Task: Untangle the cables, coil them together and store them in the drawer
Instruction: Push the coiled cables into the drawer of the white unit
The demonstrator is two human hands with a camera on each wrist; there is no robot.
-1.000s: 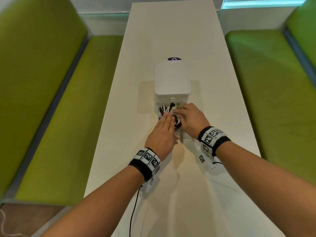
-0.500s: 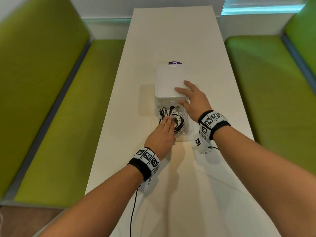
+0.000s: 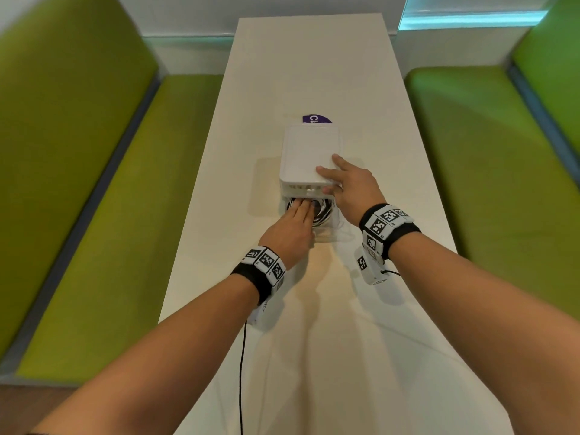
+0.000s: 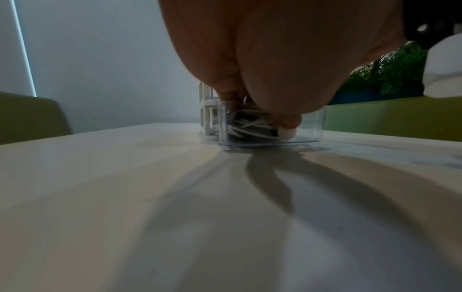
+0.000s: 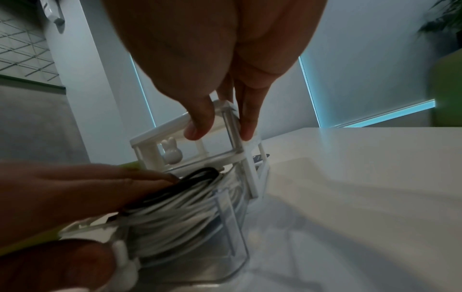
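A coil of white and black cables lies in the clear bottom drawer, which is pulled out of a small white drawer unit on the table. My left hand presses straight fingers down on the coil, with its thumb by the drawer's white knob. My right hand rests flat on the unit's near right corner. Its thumb hangs over the front edge. The coil's left part is hidden under my fingers.
The long white table runs away from me between green benches on the left and right. A purple disc lies just behind the unit. The upper drawer has a rabbit-shaped knob. A black wire hangs from my left wrist.
My right hand left the coil and moved up onto the top of the drawer unit. My left hand stayed on the cables, and less of the drawer shows in front of the unit.
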